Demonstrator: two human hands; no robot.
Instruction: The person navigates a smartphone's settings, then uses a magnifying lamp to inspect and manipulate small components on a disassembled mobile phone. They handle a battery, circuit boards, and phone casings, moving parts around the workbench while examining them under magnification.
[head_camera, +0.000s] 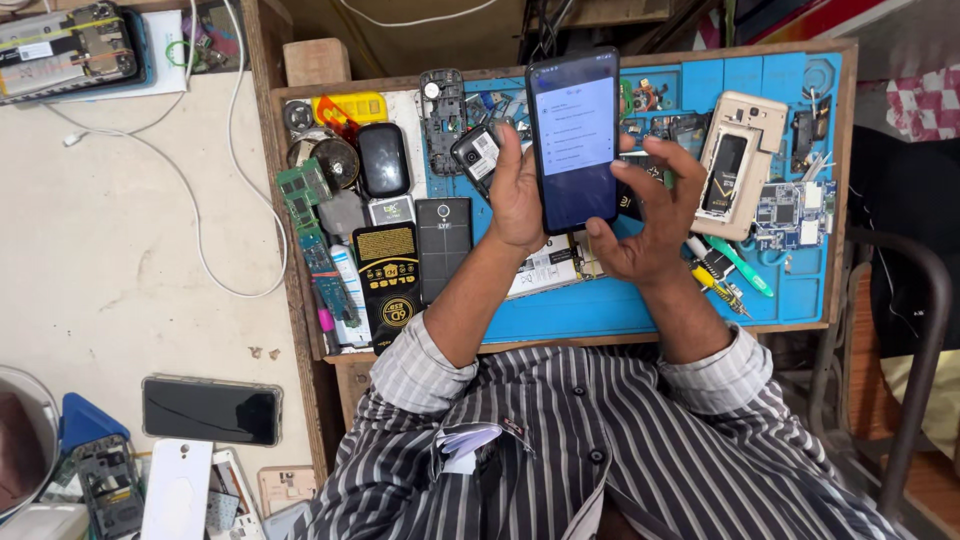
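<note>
Taking the blue work mat (640, 305) as the landmark: far off its left edge, on the pale counter, a dark smartphone (211, 410) lies face up, well apart from everything on the mat. Nearer, just off the mat's left edge, sit a green circuit board (303, 186), a glossy black oval case (383, 160) and a black-and-gold packet (388, 275), with a black battery (444, 245) touching the mat's left border.

Over the mat's left-centre, the left hand (517, 200) rises with palm turned inward. Its fingers are curled loosely round the left edge of a lit smartphone (572, 135), gripping it, the fingertips hidden behind the phone. The phone stands upright above the middle of the mat, lifted clear of it, screen facing the camera and showing a white page above a dark lower part.

Just right of the phone, the right hand (650, 215) is half open, fingers spread and bent. Its thumb tip touches the phone's lower right corner; the other fingers hang beside the right edge, and whether they touch cannot be told.

Further right on the mat lie a green-handled tool (742, 266), a gold phone shell (738, 160) with its back off, and a blue motherboard (790, 212) near the mat's right edge.
</note>
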